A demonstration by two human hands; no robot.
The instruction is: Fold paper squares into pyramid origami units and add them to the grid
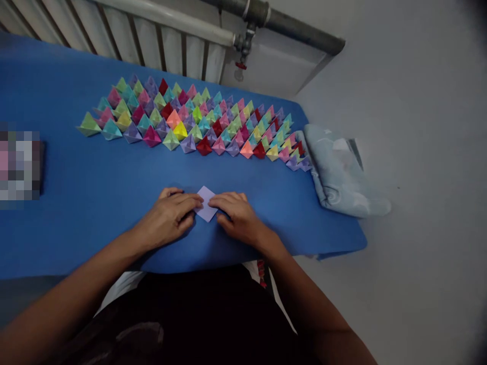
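Note:
A small lilac paper [206, 209], shaped like a diamond from this view, lies on the blue table cover [95, 203]. My left hand [169, 214] presses its fingertips on the paper's left corner, fingers together. On the right corner rest the fingertips of my right hand [236, 215], its fingers also held together and bent. Beyond both hands, several rows of folded paper boats [180, 131] in many colours stand close together.
A folded grey-blue cloth [338, 177] lies over the table's right end. At the left edge is a blurred box-like object [23, 167]. A white radiator [152, 43] and a dark pipe [300, 30] run behind the table.

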